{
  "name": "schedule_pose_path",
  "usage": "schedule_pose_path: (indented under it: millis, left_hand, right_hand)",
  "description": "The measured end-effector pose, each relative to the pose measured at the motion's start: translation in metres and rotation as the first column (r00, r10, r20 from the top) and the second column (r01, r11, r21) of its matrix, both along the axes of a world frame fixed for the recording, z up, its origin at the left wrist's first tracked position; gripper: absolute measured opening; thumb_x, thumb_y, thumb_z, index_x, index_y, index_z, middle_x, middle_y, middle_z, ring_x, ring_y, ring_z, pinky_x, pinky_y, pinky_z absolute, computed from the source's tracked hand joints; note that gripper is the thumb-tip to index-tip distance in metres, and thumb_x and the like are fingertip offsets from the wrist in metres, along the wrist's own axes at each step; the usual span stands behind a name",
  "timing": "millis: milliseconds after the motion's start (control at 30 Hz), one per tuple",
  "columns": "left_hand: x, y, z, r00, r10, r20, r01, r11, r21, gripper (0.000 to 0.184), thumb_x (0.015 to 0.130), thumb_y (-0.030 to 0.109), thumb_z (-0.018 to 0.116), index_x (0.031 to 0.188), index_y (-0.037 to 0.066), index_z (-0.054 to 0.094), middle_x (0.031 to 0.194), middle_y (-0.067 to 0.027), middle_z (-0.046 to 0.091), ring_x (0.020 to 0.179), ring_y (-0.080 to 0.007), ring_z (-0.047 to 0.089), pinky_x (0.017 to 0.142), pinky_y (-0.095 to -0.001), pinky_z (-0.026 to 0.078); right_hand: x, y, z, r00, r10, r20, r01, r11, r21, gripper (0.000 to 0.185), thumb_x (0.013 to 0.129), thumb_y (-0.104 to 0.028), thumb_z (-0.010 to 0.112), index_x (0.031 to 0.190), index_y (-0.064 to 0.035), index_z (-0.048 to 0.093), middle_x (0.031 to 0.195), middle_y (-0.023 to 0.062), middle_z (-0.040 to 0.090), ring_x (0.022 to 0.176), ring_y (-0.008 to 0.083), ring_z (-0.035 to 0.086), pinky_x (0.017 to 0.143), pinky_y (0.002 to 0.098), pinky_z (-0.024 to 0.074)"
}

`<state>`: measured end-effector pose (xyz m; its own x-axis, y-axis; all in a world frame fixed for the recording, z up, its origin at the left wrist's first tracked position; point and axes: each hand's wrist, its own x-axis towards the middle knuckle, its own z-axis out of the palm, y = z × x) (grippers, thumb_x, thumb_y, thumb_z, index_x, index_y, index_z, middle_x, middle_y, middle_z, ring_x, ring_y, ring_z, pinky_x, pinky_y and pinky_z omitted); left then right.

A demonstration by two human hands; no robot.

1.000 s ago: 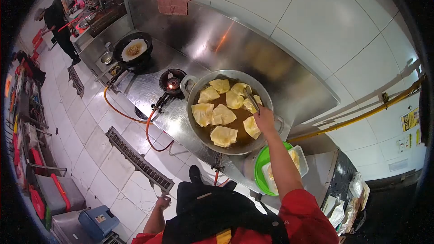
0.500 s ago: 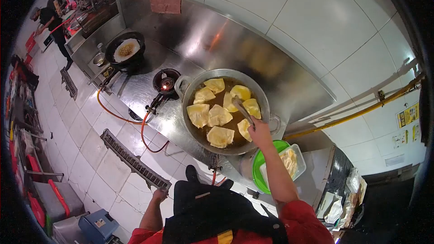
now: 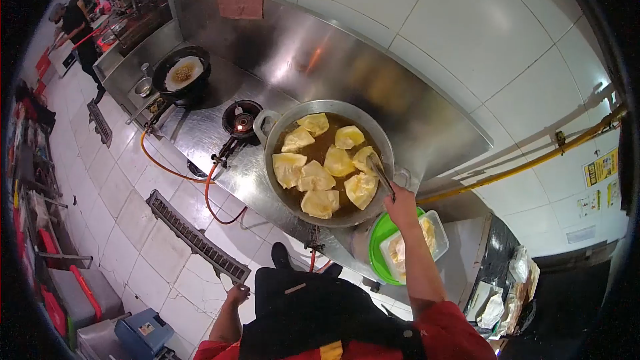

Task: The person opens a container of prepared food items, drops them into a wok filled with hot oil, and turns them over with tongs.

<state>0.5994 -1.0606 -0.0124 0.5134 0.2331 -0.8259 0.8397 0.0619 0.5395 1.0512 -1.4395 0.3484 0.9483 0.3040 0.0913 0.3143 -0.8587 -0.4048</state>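
Stretching diagonally from the upper left to the lower right of centre, a steel desk (image 3: 243,183) carries the cooking gear, with its tall back panel (image 3: 287,60) rising behind it. In the upper left of the frame another person (image 3: 77,23) stands in dark clothes.

A wide two-handled pan (image 3: 327,223) sits on the desk at the centre of the frame, holding brownish liquid. Left of it, toward the upper left, is a dark wok (image 3: 177,94) with something pale and a brown patch inside. A green-rimmed tub (image 3: 380,253) stands just below the pan's lower right side, and a clear box (image 3: 441,240) with pale yellow food rests over it, partly hidden by the forearm. Between wok and pan is a small burner (image 3: 241,120) — a spot of orange glows at its middle.

Right of centre, the right hand (image 3: 400,205) has its fingers wrapped round a pair of tongs (image 3: 382,173), whose tip reaches over the pan's right side, at the edge of a yellow piece. Nine such folded yellow pieces (image 3: 315,177) lie spread in the liquid. The left hand (image 3: 237,295) hangs at lower left of centre, away from the desk — its fingers look loosely bent, though I cannot tell whether they hold anything.
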Motion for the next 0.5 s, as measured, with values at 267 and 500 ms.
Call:
schedule_pose_path:
  millis: [267, 500]
  left_hand:
    - [0.001, -0.001, 0.01, 0.995, -0.103, -0.006, 0.103, 0.986, 0.132, 0.025, 0.083, 0.024, 0.058, 0.092, 0.002, 0.065, 0.074, -0.0103, 0.068, 0.066, -0.0193, 0.066, 0.063, -0.0323, 0.054]
    - [-0.012, -0.017, 0.017, 0.99, 0.132, 0.047, -0.137, 0.984, 0.111, 0.025, 0.084, 0.022, 0.059, 0.092, 0.0, 0.064, 0.072, -0.0102, 0.068, 0.063, -0.0189, 0.066, 0.063, -0.0317, 0.054]
  right_hand:
    - [0.069, 0.054, -0.015, 0.999, 0.041, -0.01, -0.041, 0.998, -0.042, 0.044, 0.077, -0.021, 0.058, 0.115, 0.0003, 0.062, 0.092, 0.0259, 0.064, 0.088, 0.0395, 0.063, 0.082, 0.0451, 0.049]
    - [0.067, 0.067, 0.023, 0.997, -0.027, -0.068, 0.032, 0.997, 0.069, 0.04, 0.08, -0.022, 0.06, 0.114, -0.0006, 0.063, 0.094, 0.0227, 0.067, 0.091, 0.0375, 0.065, 0.082, 0.0414, 0.0501]
